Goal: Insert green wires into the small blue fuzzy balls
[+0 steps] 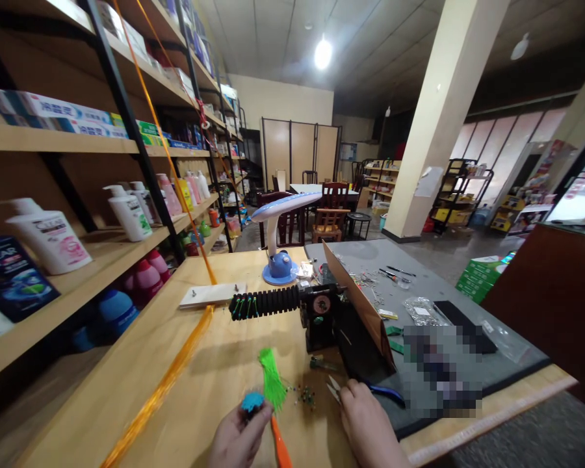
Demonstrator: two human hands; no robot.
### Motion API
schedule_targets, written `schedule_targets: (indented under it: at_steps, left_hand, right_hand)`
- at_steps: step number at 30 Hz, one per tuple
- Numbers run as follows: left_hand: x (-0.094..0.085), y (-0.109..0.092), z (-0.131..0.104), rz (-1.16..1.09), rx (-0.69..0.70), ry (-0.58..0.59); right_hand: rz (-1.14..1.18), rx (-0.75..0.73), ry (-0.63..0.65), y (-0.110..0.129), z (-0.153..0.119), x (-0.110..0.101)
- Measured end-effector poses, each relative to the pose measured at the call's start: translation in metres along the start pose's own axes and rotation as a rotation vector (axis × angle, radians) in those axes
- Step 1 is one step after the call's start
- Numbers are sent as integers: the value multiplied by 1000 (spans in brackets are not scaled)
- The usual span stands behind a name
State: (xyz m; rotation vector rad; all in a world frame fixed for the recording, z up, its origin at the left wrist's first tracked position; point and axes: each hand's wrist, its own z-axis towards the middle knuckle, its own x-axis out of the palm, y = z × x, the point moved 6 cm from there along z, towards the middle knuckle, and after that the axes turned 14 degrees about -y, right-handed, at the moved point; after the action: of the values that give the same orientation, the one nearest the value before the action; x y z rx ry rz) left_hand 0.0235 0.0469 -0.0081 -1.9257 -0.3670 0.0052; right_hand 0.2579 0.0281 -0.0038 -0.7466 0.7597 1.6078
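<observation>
My left hand (244, 432) is closed around a small bundle (252, 401) with a bright blue tufted top and a dark lower part; its exact kind is unclear. Just beside it lies a bunch of bright green strands (272, 380), with an orange handle-like piece (279, 445) below. My right hand (365, 422) rests low over the table, fingers curled on a pair of scissors (333, 389) whose two pointed metal blades stick out to the left. A dark blue handle (389, 393) shows past the knuckles; whether it belongs to them is hidden. Small coloured beads (305, 395) lie between the hands.
A black machine (319, 309) with a ribbed black roller (268, 302) stands ahead, near a blue-and-white lamp (279, 263). Orange strands (163, 390) run past a white plate (212, 296). An upright cardboard sheet (358, 302) borders the grey mat (414, 286). Stocked shelves (175, 153) rise left.
</observation>
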Motion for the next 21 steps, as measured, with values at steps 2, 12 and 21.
schedule_targets:
  at_steps: [2, 12, 21]
  left_hand:
    - [1, -2, -3, -18, -30, 31]
    - [8, -16, -13, -16, -139, -22]
    - [11, -16, -15, -51, -141, -35]
  right_hand:
    - [-57, 9, -8, -2, 2, 6]
    - [-56, 161, 116, -3, 7, -2]
    - [-149, 219, 367, 7, 18, -6]
